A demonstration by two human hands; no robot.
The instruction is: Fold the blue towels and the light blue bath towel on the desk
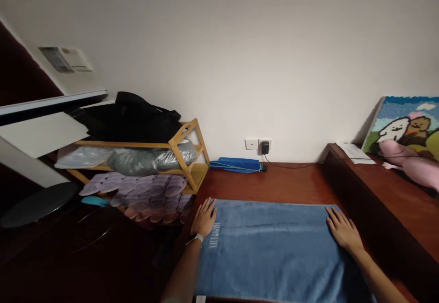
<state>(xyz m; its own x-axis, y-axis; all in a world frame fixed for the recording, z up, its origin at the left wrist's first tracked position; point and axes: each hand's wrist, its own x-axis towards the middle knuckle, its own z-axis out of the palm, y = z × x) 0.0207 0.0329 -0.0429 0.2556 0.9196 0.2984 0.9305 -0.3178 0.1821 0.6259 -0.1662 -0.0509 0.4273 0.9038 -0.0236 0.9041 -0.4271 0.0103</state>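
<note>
One pale wall point(240, 56) is seen behind everything, and below it one reddish-brown wooden surface point(288, 185) is mostly covered in its nearer part by one blue towel point(270, 257). The towel is laid out nearly flat, with low wrinkles, and white lettering is shown near its left edge. To the left, one wooden rack point(180, 138) is filled: one black bag point(137, 122) is set on top, plastic-wrapped items are kept beneath, and many purple and pink slippers, too overlapped to be counted, are stacked lower down. On the raised ledge at the right, one colourful picture point(411, 124) is stood at the wall, with one pink plush toy point(408, 161) placed before it. Two hands are seen, both held open and palm down, with nothing gripped: the towel's upper left edge is touched by the left hand point(205, 218), its fingers slightly parted, and the upper right corner by the right hand point(345, 230), its fingers extended and a little spread. One blue folded bundle point(236, 165) is placed against the wall. Two wall plates point(251, 144) are mounted side by side, and one black adapter point(265, 147) is plugged into the right one.
</note>
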